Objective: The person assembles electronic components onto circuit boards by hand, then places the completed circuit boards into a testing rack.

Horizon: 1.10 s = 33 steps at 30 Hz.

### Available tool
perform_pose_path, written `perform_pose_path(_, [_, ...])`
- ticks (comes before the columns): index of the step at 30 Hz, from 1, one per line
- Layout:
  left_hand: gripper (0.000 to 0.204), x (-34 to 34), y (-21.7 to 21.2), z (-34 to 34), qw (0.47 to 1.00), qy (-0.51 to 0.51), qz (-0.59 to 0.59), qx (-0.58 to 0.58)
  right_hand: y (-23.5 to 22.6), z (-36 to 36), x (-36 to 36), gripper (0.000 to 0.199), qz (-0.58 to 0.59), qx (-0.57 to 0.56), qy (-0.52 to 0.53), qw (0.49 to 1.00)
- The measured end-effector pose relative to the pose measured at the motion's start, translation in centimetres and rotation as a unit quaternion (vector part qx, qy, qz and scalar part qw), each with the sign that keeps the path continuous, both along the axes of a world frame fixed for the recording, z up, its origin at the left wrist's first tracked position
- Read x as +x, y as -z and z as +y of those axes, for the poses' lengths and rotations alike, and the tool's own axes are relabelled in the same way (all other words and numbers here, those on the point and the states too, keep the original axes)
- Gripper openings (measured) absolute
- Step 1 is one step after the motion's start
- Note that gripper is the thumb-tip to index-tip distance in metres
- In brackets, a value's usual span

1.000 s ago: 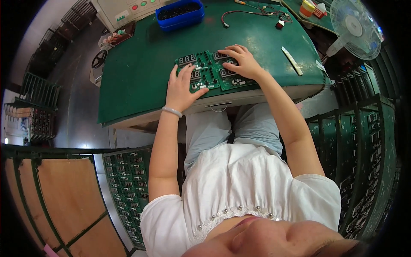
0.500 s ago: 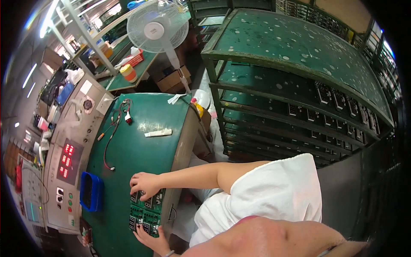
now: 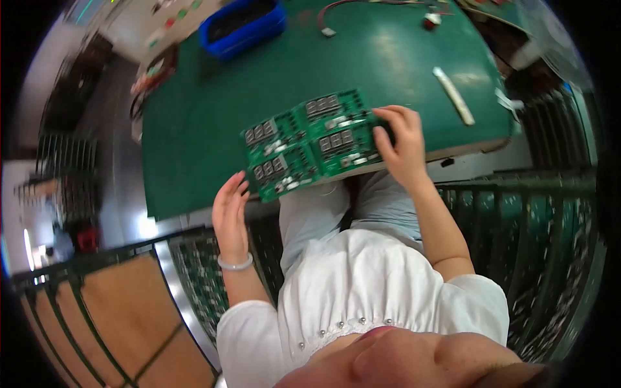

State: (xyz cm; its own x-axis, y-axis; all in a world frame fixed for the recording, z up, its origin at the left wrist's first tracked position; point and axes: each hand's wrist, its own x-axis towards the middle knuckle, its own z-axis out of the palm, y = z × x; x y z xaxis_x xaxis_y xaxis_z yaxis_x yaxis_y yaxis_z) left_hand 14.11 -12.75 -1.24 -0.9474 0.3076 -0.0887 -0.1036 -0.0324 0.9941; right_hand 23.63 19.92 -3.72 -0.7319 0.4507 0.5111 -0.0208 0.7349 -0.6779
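A green circuit board panel (image 3: 309, 143) in joined sections lies at the front edge of the green bench top (image 3: 213, 123), slightly askew. Each section carries a dark digit display and small white parts. My left hand (image 3: 231, 210) is beside the panel's near left corner, its fingers stretched out and close to the edge. Whether its fingertips touch the board I cannot tell. At the panel's right end is my right hand (image 3: 402, 139), thumb and forefinger apart, with fingertips at the edge. Neither hand is wrapped round anything.
A blue tray (image 3: 242, 29) stands at the far left of the bench. Near the far edge lie a cable with a white plug (image 3: 328, 31) and a red-and-white connector (image 3: 432, 21). A white strip (image 3: 454, 96) lies to the right. Racks (image 3: 517, 226) stand beside me.
My view has swung round to face the bench. My right hand has moved from over the boards to their right end; my left hand has come off their face to the left side.
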Motion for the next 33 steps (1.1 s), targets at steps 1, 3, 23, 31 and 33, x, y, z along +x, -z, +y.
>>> perform_pose_path(1, [0.043,-0.2,-0.4,0.1,0.997,0.019,-0.048,0.051,0.1,0.0,-0.1,0.028,0.003,-0.004,0.010,1.000])
perform_pose_path(3, [0.044,-0.2,-0.5,0.4,0.996,0.016,-0.067,0.058,0.1,-0.2,-0.5,0.025,0.002,-0.011,-0.013,1.000])
perform_pose_path(23, [0.053,-1.5,-3.2,2.7,0.981,0.015,-0.183,0.054,0.7,-6.8,-1.9,0.032,-0.029,0.214,-0.238,0.947])
perform_pose_path(31, [0.050,-3.4,-3.2,2.1,0.978,0.033,-0.201,0.046,-0.4,-6.2,-1.5,0.033,-0.056,0.188,-0.277,0.941])
perform_pose_path(33, [0.050,-3.8,-3.1,2.3,0.979,0.036,-0.196,0.048,-0.5,-6.1,-1.5,0.032,-0.061,0.183,-0.280,0.941])
